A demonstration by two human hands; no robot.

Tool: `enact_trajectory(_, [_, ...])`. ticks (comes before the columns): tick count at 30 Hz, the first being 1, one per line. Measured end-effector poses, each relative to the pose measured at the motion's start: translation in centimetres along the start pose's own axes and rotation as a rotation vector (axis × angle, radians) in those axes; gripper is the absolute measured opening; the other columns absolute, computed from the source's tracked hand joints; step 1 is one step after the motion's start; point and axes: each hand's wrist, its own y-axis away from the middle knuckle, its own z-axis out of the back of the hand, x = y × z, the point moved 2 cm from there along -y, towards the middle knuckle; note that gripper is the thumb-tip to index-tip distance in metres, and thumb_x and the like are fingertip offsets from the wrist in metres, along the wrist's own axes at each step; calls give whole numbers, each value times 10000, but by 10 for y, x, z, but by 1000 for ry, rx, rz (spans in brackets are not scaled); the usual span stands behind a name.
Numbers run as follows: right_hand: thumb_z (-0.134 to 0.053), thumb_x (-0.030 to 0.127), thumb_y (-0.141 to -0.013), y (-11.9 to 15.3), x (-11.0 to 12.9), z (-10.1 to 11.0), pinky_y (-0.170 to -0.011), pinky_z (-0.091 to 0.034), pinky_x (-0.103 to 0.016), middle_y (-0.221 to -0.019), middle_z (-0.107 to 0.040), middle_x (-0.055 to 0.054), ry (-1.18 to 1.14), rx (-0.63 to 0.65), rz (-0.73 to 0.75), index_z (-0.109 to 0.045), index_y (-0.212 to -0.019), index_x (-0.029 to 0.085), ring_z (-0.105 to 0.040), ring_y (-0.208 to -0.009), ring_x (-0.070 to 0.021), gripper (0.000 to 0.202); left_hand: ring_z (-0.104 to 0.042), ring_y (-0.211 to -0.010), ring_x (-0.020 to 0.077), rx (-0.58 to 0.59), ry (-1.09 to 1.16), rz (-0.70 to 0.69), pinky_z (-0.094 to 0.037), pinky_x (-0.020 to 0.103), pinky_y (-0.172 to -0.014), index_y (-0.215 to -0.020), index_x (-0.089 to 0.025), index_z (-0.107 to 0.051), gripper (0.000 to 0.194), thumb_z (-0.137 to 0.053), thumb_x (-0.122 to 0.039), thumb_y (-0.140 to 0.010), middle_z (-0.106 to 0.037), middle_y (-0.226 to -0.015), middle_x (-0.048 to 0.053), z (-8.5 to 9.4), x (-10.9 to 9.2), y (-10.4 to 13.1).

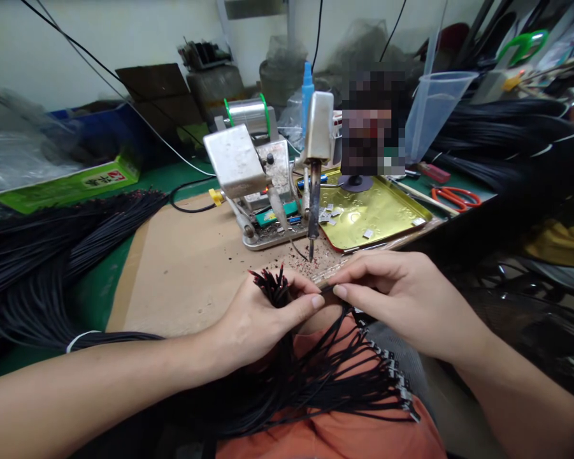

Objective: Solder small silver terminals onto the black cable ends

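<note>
My left hand is wrapped round a bundle of black cables whose stripped ends show red tips. Its thumb and forefinger meet near the fingertips of my right hand, which pinch a black cable close to the bundle. Just above my fingers, a soldering iron points straight down from its metal stand. Over my lap hang many black cables with small metal connectors on their ends.
A yellow metal tray with small metal pieces lies behind my right hand. Orange-handled scissors and a clear plastic cup are at the right. Cardboard covers the bench, with cable bundles at the left. A solder spool stands behind.
</note>
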Motion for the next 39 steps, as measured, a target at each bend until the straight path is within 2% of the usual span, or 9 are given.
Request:
enact_trajectory(14, [-754, 233, -842, -2, -18, -28, -649, -505, -200, -770, -739, 26, -497, -33, -110, -767, -835, 221, -650, -692, -96, 19, -508, -538, 71, 20, 68, -6, -415, 172, -509, -758, -114, -729, 99, -750, -210, -772, -614, -597, -20, 0, 1, 1])
enact_trajectory(17, [-711, 186, -868, 2, -17, -32, -671, -518, -242, -803, -723, -3, -327, -172, 43, -752, -847, 200, -658, -733, -125, 48, -502, -522, 68, 13, 77, 30, -411, 167, -494, -756, -112, -720, 121, -756, -227, -770, -600, -577, -27, 0, 0, 1])
enact_trajectory(20, [-681, 73, -845, 8, -12, -34, -765, -521, -303, -871, -706, -47, 4, -355, 380, -746, -935, 166, -650, -830, -164, 145, -467, -484, 55, -2, 92, 71, -372, 158, -452, -765, -106, -709, 170, -769, -264, -768, -581, -559, -36, 0, -1, 0])
enact_trajectory(23, [-669, 28, -826, 13, -9, -38, -785, -505, -330, -860, -689, -57, 144, -395, 548, -725, -957, 146, -623, -834, -175, 185, -473, -484, 58, -14, 83, 77, -349, 159, -434, -795, -97, -712, 180, -781, -259, -754, -597, -571, -27, 1, -1, 0])
enact_trajectory(28, [-635, 182, -905, 8, -12, -35, -628, -456, -275, -726, -634, -4, -143, -233, 119, -672, -778, 176, -568, -676, -135, 132, -485, -502, 64, -16, 58, 37, -359, 166, -442, -841, -98, -724, 190, -771, -266, -765, -610, -593, -19, 1, 1, -1])
enact_trajectory(30, [-622, 249, -924, 0, -14, -26, -572, -426, -265, -666, -605, 14, -255, -141, -25, -662, -754, 185, -526, -607, -125, 186, -474, -490, 62, -21, 54, 41, -352, 167, -434, -849, -102, -720, 188, -768, -264, -766, -601, -588, -25, 2, 1, -1])
enact_trajectory(32, [-637, 296, -916, -11, -18, -7, -568, -414, -271, -648, -595, 16, -184, -243, -16, -669, -755, 192, -511, -589, -129, 194, -469, -484, 61, -33, 54, 67, -350, 169, -429, -844, -105, -713, 182, -769, -258, -761, -595, -586, -28, 1, 1, 0])
enact_trajectory(35, [-677, 303, -881, -27, -26, 35, -679, -446, -314, -799, -690, -35, 262, -618, 132, -726, -852, 200, -591, -707, -175, 118, -488, -501, 72, -47, 37, 101, -363, 172, -431, -850, -111, -721, 183, -770, -258, -752, -604, -601, -21, 1, -1, 0])
enact_trajectory(39, [-716, 277, -811, -51, -45, 71, -696, -461, -355, -862, -732, -71, 638, -558, 42, -775, -853, 203, -626, -717, -213, 103, -507, -510, 86, -44, 4, 114, -381, 182, -432, -911, -127, -772, 201, -760, -245, -750, -627, -612, -9, 2, -2, 0])
